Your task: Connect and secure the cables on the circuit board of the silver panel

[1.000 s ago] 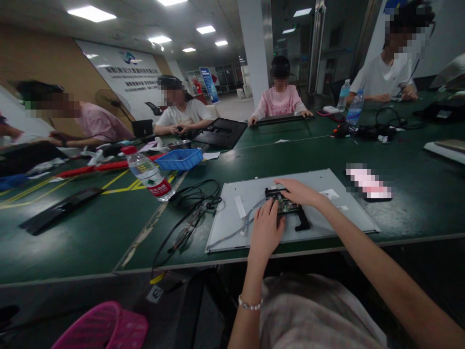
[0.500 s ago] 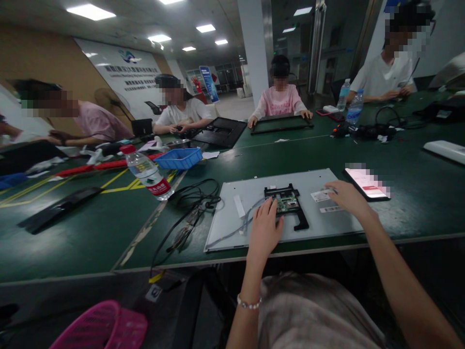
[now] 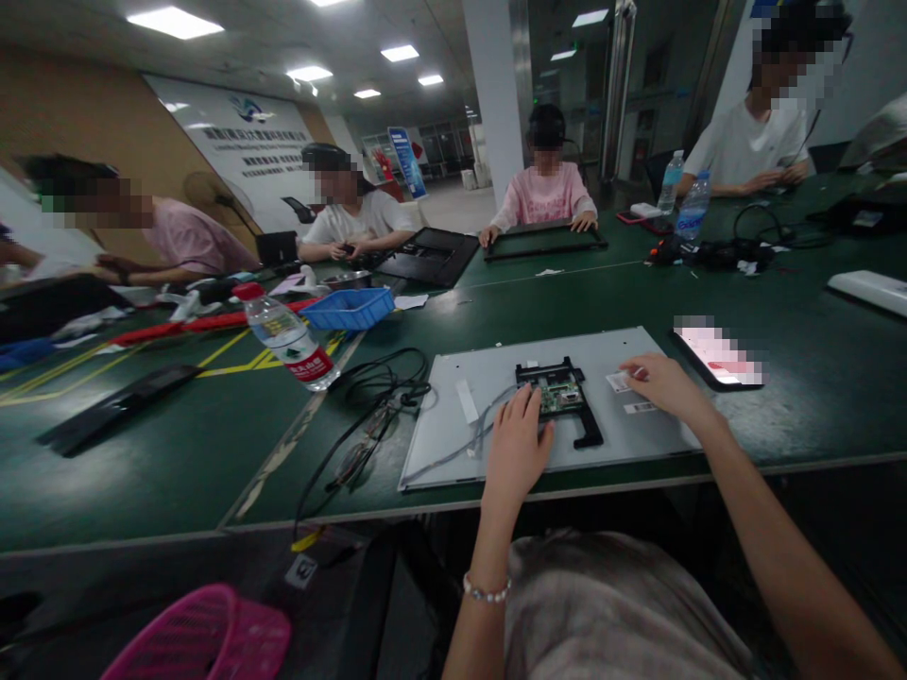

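Note:
A flat grey metal-backed display panel [image 3: 439, 406] lies on the green table before me. On its middle sits a black bracket [image 3: 587, 425] around a green circuit board [image 3: 563, 397]. My left hand [image 3: 519, 444] rests with fingers stretched out at the left edge of the board, partly covering it and the grey cable [image 3: 453, 458]. Over the panel's right part, my right hand [image 3: 666, 385] is loosely bent, its fingers a little apart beside a white label [image 3: 618, 382]. Nothing shows in either hand.
A phone [image 3: 719, 359] lies right of the panel. To the left are black cables [image 3: 383, 392], a tilted water bottle [image 3: 287, 340] and a blue tray [image 3: 350, 309]. A pink basket [image 3: 241, 633] stands below the table edge. Several people sit around the table, one holding a black frame [image 3: 545, 250].
My right hand has shifted slightly left over the label, toward the circuit board. My left hand has stayed in place. Across the table, the black frame has moved slightly.

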Demonstrator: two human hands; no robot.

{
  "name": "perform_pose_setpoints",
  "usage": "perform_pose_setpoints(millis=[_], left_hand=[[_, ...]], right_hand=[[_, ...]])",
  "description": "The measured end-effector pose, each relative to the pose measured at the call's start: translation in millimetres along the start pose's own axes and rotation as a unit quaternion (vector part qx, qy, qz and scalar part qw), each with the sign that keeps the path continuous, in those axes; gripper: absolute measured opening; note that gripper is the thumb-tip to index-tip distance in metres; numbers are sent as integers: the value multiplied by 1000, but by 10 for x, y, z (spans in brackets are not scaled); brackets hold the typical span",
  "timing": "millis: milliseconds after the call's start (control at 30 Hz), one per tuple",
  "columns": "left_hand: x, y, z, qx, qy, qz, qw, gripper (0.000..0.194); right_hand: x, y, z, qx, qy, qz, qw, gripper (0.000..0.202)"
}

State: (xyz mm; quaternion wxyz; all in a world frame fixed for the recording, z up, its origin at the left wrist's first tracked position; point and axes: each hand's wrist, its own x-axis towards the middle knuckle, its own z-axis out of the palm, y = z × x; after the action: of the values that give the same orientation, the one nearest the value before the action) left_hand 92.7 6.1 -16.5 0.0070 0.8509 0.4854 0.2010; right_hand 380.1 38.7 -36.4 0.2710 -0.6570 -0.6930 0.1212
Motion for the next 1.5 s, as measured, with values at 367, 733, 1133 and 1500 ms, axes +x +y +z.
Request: perform_pose_setpoints(millis=[367,733,1133,1500], left_hand=[[1,-2,5,-1,7,4,1000,47],[-2,19,-1,28,28,8,999,49],[238,437,35,47,20,126,991,33],[242,409,84,4,2,117,993,28]], right_hand=[[-56,-96,28,153,29,37,987,21],[-131,-512,126,276,-29,51,959,21],[-130,-493,213,201,10,1,979,17],[-257,-513,287,91,51,-77,991,19]])
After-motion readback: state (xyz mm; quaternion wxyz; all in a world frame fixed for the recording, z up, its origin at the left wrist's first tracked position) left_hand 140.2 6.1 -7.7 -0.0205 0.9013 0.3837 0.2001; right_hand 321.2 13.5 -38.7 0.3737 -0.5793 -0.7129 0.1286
